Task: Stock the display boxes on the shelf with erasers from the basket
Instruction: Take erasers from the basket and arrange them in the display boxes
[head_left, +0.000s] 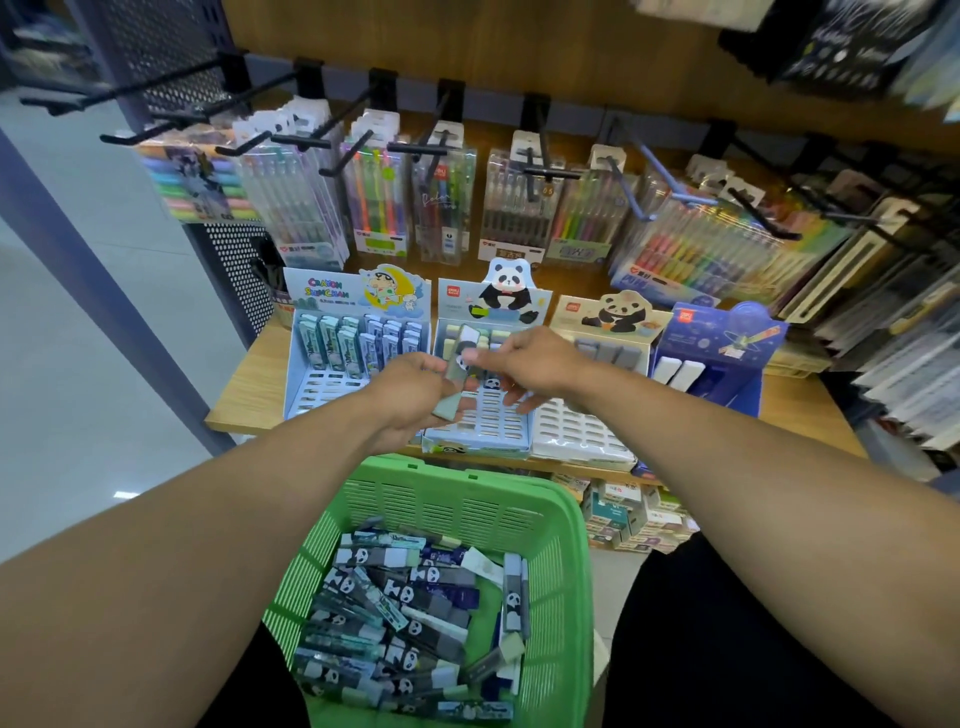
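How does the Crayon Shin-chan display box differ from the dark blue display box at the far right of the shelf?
The Crayon Shin-chan box is pale blue with a cartoon header; the dark blue box has a space-themed one. The Crayon Shin-chan box holds several rows of upright erasers; the dark blue box shows only two white ones. Both stand on the wooden shelf, partly filled.

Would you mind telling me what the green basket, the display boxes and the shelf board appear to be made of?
The green basket looks like moulded plastic: uniform colour, slight sheen, slotted walls. The display boxes, such as the panda display box, look like printed card, matte, with die-cut slots and a fold-up header. The shelf board shows a pale wood-grain surface, possibly laminate rather than solid wood.
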